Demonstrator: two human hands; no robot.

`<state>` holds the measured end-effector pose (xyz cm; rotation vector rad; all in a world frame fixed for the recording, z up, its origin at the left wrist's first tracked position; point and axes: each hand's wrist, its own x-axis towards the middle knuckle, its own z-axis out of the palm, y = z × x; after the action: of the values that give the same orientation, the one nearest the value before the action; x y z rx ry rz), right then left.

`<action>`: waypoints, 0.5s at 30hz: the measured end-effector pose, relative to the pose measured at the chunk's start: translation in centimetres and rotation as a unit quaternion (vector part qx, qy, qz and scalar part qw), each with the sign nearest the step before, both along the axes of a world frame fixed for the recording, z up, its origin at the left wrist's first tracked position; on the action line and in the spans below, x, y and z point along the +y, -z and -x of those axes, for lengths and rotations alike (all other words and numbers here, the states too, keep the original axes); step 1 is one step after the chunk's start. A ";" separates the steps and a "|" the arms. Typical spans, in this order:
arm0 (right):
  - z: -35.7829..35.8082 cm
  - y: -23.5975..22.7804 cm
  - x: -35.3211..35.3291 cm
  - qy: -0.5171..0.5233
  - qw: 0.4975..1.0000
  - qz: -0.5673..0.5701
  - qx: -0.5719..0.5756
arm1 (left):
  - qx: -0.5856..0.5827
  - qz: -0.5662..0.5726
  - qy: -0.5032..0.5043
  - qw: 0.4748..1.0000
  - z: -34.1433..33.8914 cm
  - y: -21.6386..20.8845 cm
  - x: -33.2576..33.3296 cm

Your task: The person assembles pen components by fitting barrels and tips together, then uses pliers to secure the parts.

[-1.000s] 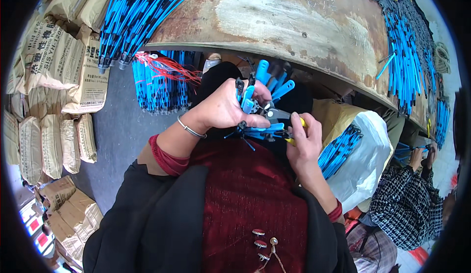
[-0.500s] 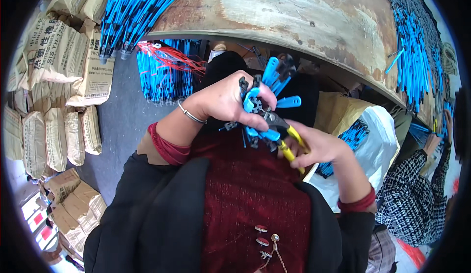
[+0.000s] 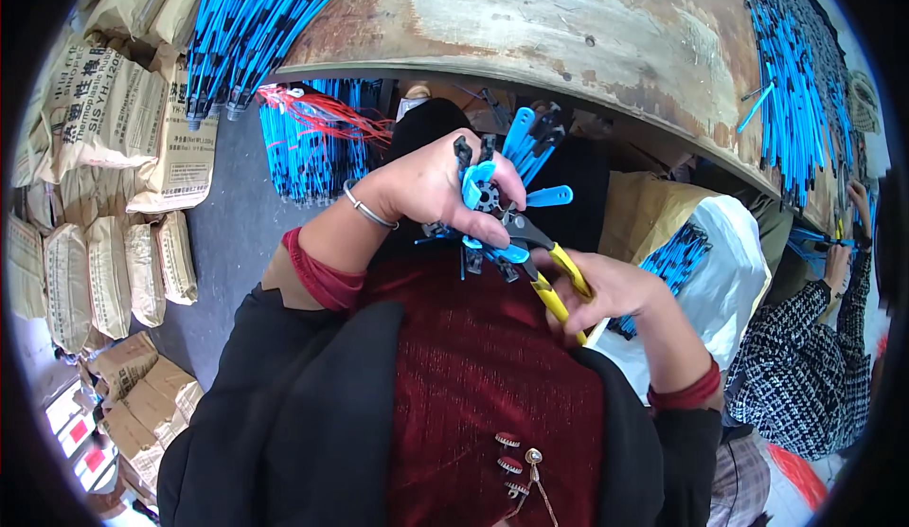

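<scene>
My left hand (image 3: 431,186) is closed around a bundle of blue and black plastic pieces (image 3: 473,191), held in front of my chest. Flat blue tabs with small end holes (image 3: 551,196) stick out past my fingers. In my right hand (image 3: 611,290) is a pair of pliers with yellow grips (image 3: 568,267), its handles spread apart. The dark jaws reach into the bundle beside my left thumb. Exactly what the jaw tips touch is hidden among the pieces.
Ahead is a worn wooden table (image 3: 530,16) with blue-black strips (image 3: 256,25) heaped at its left end and more (image 3: 791,101) at its right. A white-lined sack (image 3: 729,252) holds similar strips. Paper sacks (image 3: 104,101) are stacked left. A co-worker's patterned sleeve (image 3: 791,366) shows right.
The bundle and both hands have shifted slightly left. The pliers' handles look a little wider apart, and more of the lower yellow grip shows.
</scene>
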<state>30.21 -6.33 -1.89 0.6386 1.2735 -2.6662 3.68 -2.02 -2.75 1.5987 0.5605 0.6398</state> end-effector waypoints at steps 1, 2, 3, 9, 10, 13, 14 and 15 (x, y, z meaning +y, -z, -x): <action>-0.1 -1.3 0.0 0.035 0.976 -0.206 -0.053 | 0.014 -0.009 -0.018 1.000 0.1 0.0 -0.3; -0.1 -2.2 0.1 0.066 0.907 -0.403 -0.103 | 0.028 -0.019 -0.037 0.999 0.1 -0.1 -0.4; -0.2 -2.6 0.0 0.066 0.906 -0.405 -0.104 | 0.027 -0.021 -0.037 0.999 0.0 -0.2 -0.5; -0.6 -1.2 0.0 0.041 0.968 -0.217 -0.116 | 0.027 0.050 -0.028 0.998 -0.1 0.0 0.2; -0.7 -0.5 -0.1 0.005 0.993 0.078 -0.083 | 0.012 0.040 0.003 0.999 -0.2 0.0 0.4; 0.3 2.0 -1.1 -0.012 0.981 0.188 0.046 | 0.005 0.045 0.030 0.999 -0.5 -0.7 0.1; 0.6 2.3 -1.2 -0.021 0.964 0.241 0.110 | 0.002 0.047 0.043 0.998 -0.5 -0.8 0.0; 0.2 2.3 -1.2 -0.022 0.964 0.241 0.111 | 0.003 0.047 0.042 0.998 -0.3 -0.9 0.0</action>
<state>29.99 -7.52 -4.17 0.2456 0.6107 -2.9061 3.99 -2.01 -1.88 1.5276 0.5172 0.5379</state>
